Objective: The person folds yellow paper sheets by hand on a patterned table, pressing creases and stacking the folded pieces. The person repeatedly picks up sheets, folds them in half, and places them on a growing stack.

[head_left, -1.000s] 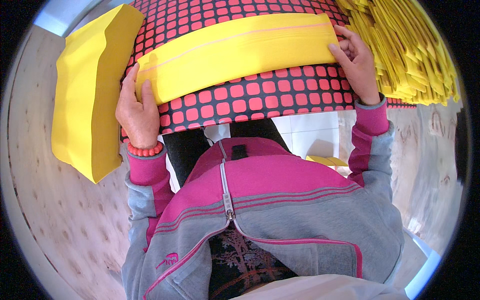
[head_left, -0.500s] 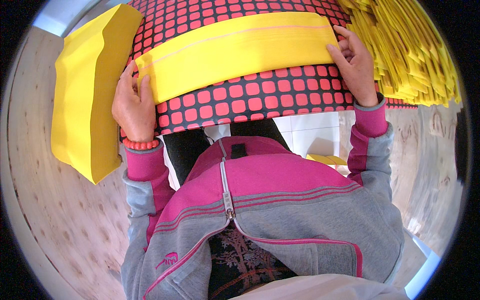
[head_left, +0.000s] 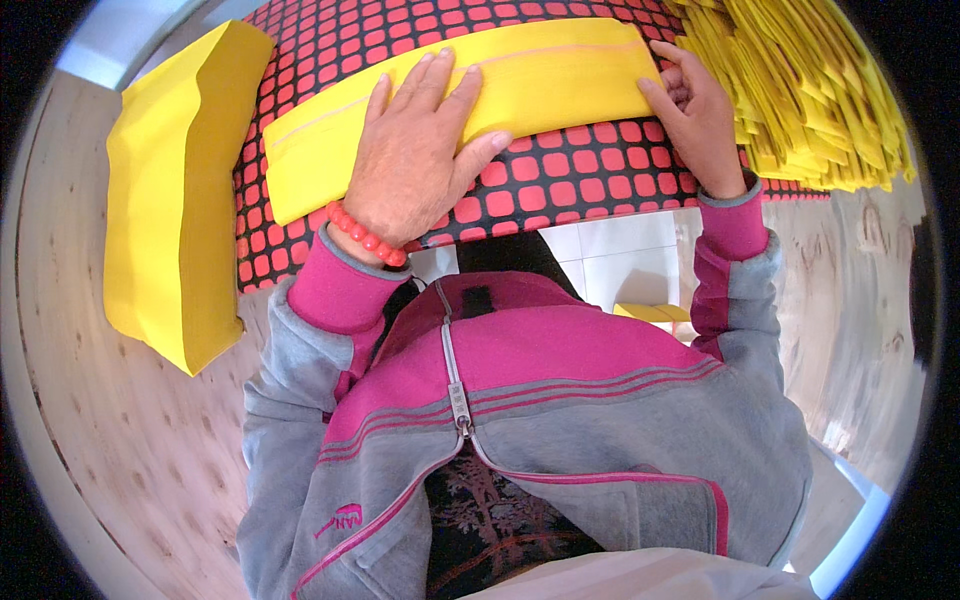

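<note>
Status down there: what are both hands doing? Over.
Left hand spread on folded yellow strip. Right hand at strip's right end. Strip on patterned cover. Yellow pile beside right hand.

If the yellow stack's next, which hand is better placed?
Probably the right hand: it sits at the right end of the folded yellow piece, beside the stack. The left hand lies spread on the piece, farther off.

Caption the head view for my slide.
Left hand spread on a yellow strip, right hand at its right end, on a red-and-black patterned surface.
</note>
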Demonstrator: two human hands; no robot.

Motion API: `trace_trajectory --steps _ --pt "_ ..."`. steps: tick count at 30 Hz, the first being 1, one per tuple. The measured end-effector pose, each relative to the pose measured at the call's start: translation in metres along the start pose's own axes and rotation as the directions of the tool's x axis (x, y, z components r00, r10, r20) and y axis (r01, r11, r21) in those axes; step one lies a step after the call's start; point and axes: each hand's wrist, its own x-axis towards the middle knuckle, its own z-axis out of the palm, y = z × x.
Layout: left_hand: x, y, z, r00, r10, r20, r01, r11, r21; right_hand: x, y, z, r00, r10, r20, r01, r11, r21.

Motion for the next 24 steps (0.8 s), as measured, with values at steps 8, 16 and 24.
trace_trajectory --steps 8,16,24 --pt "-0.006 0.0 0.006 1.0 0.007 -0.016 -0.006 1.0 0.025 -0.006 -0.051 0.011 0.911 -0.386 -0.145 0.292 0.852 -0.434" --pt "-0.004 0.001 0.005 0.999 -0.048 -0.009 0.047 0.998 -0.042 -0.029 -0.092 0.048 0.914 -0.35 0.205 0.394 0.886 -0.245" --pt "-0.005 0.004 0.005 0.999 -0.049 0.011 0.049 0.998 0.03 -0.034 -0.082 0.021 0.937 -0.347 0.035 0.317 0.809 -0.495"
